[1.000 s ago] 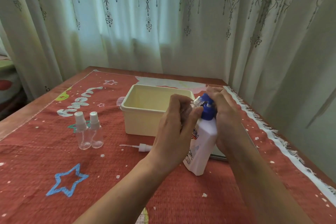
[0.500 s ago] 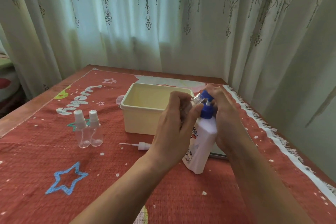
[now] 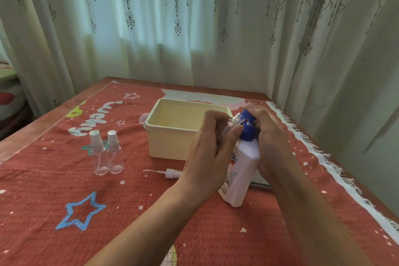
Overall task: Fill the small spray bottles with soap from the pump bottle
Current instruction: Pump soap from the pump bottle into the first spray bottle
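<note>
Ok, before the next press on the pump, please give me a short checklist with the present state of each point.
1. Small bottle held in left hand, neck at the blue pump: ok.
2. Right hand on the pump: ok.
3. Soap bottle upright: not ok, it tilts.
4. Soap level in small bottle: cannot tell.
5. Removed spray cap lying on the cloth: ok.
6. Two capped bottles stand apart from the hands: ok.

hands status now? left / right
Left hand: closed on small clear plastic spray bottle, uncapped.
Right hand: closed on white pump bottle's blue pump head.
</note>
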### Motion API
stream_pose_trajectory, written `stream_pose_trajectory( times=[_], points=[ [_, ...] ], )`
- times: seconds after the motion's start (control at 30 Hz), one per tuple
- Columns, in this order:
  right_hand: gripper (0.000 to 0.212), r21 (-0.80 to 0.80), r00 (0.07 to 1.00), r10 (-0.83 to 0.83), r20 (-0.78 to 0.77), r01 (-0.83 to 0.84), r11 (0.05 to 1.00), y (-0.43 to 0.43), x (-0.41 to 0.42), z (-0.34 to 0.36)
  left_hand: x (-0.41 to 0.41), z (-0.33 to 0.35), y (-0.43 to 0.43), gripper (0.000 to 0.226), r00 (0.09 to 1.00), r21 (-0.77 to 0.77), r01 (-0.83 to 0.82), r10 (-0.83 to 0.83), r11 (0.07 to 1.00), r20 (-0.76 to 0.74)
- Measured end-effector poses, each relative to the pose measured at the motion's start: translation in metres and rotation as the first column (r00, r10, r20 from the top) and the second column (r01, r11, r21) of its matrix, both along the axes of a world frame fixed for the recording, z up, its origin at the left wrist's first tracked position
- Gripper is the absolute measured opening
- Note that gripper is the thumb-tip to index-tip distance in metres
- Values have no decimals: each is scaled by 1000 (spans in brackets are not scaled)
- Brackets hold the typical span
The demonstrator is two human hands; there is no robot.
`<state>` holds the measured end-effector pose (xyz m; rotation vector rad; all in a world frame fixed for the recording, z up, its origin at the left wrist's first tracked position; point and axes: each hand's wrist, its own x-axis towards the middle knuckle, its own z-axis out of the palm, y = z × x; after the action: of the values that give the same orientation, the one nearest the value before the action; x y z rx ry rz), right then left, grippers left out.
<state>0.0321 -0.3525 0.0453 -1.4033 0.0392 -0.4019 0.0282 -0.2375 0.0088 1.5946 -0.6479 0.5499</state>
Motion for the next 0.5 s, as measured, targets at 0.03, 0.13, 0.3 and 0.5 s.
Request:
stream_pose_trajectory(
  times=[0.03,0.13,0.3,0.5],
  points=[
    [20,6,1000,-3,-16,3,1000,0,0,0,0,0,0,15,1000,-9,2,-3,1000,-5],
    [23,-1,1000,-5,-30,5,1000,2,-1,1,-1,1,0,15,1000,-26,11,-12,1000,-10],
    [17,31,1000,-18,7,18,999,0,1,1,-2,-1,-1,15,1000,1,0,0,1000,-6],
    [21,50,999,7,-31,-6,999,2,0,2,-1,0,0,15,1000,-30,11,-11,999,-6]
  ],
)
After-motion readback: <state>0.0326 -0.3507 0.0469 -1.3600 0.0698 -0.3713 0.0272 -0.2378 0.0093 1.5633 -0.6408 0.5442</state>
